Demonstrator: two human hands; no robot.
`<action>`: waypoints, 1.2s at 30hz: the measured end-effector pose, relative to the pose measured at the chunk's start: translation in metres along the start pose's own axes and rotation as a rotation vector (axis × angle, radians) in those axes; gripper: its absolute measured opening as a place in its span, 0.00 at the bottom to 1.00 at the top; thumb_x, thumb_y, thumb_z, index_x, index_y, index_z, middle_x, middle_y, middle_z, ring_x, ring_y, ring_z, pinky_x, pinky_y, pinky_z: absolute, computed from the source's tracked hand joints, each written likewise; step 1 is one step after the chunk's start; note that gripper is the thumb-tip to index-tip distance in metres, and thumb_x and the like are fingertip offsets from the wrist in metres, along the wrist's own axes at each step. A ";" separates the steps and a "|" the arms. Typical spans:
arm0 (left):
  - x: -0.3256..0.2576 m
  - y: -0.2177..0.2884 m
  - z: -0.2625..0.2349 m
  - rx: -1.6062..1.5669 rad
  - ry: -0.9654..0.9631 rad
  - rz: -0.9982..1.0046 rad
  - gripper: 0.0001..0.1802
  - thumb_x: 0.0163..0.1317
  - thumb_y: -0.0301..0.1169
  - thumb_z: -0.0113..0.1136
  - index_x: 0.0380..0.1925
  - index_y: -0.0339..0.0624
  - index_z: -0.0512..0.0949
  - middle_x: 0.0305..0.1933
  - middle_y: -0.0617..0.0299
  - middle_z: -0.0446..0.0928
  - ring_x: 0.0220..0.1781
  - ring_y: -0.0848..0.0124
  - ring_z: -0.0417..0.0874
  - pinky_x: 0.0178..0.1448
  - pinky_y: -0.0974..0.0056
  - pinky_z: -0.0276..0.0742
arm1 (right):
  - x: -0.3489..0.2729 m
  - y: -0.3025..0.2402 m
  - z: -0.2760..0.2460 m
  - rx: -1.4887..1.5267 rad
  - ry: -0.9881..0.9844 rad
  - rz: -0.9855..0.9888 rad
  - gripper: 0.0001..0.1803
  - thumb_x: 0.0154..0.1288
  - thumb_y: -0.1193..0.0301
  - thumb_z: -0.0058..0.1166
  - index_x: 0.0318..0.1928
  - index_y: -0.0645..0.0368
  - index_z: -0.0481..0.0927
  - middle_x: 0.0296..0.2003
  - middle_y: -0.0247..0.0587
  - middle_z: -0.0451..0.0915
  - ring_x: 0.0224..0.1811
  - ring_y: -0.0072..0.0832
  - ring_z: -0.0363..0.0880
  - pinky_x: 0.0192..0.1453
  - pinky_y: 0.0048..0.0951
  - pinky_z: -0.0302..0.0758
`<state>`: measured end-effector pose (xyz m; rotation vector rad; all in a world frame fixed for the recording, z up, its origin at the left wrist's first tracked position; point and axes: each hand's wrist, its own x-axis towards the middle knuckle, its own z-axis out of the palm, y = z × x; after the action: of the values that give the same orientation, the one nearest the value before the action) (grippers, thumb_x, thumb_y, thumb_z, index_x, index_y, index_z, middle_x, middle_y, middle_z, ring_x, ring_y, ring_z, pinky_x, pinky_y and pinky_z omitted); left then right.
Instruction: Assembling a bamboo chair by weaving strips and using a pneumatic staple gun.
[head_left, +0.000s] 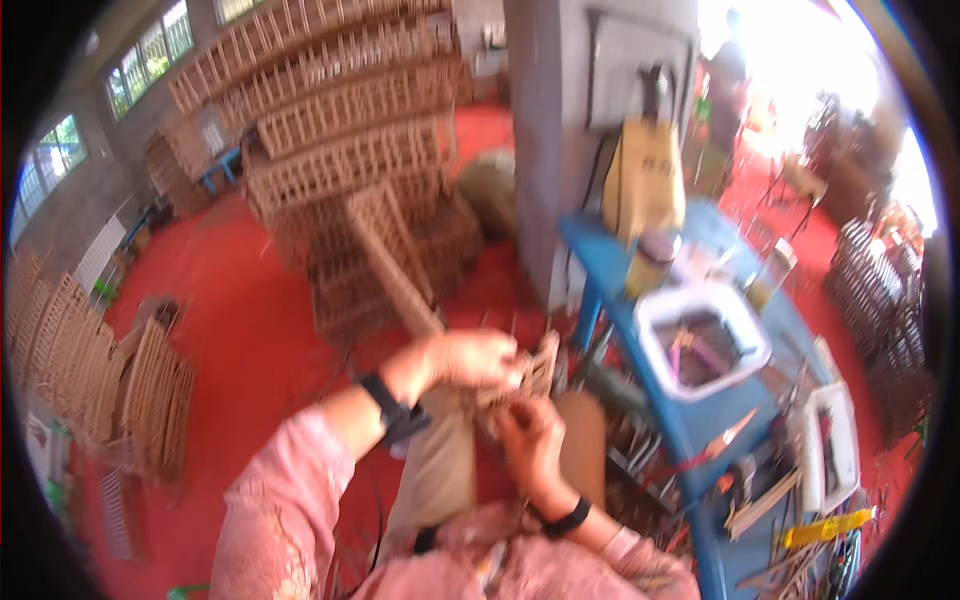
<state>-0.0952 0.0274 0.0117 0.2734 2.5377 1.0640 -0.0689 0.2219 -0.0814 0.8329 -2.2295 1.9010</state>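
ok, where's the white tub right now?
Head view, right of centre: the white tub sits on the blue table, right of both hands, below the yellow bag.

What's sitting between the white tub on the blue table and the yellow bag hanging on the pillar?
In the head view, a small jar with a yellowish body stands on the blue table, between the white tub and the yellow bag above it.
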 end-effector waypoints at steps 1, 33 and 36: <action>0.006 0.005 0.001 0.080 -0.040 -0.029 0.19 0.62 0.41 0.64 0.41 0.34 0.77 0.37 0.61 0.79 0.41 0.75 0.73 0.46 0.61 0.75 | -0.002 -0.002 -0.004 -0.013 -0.019 0.070 0.13 0.54 0.71 0.68 0.39 0.61 0.83 0.35 0.49 0.81 0.33 0.42 0.81 0.37 0.36 0.79; 0.000 0.018 -0.008 0.004 0.016 -0.096 0.20 0.61 0.39 0.62 0.44 0.32 0.79 0.40 0.60 0.82 0.43 0.73 0.78 0.51 0.63 0.75 | 0.037 -0.059 -0.054 -0.101 -0.453 0.156 0.10 0.57 0.68 0.66 0.34 0.63 0.85 0.27 0.48 0.82 0.28 0.37 0.82 0.36 0.35 0.76; -0.006 0.022 -0.003 -0.050 0.004 -0.113 0.21 0.61 0.40 0.62 0.44 0.31 0.79 0.38 0.59 0.81 0.42 0.71 0.78 0.50 0.63 0.75 | 0.029 -0.055 -0.057 -0.200 -0.391 -0.048 0.10 0.57 0.69 0.67 0.34 0.63 0.84 0.27 0.47 0.82 0.27 0.34 0.81 0.34 0.32 0.76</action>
<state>-0.0901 0.0387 0.0316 0.1136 2.4934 1.0830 -0.0837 0.2614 -0.0078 1.3010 -2.5301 1.5672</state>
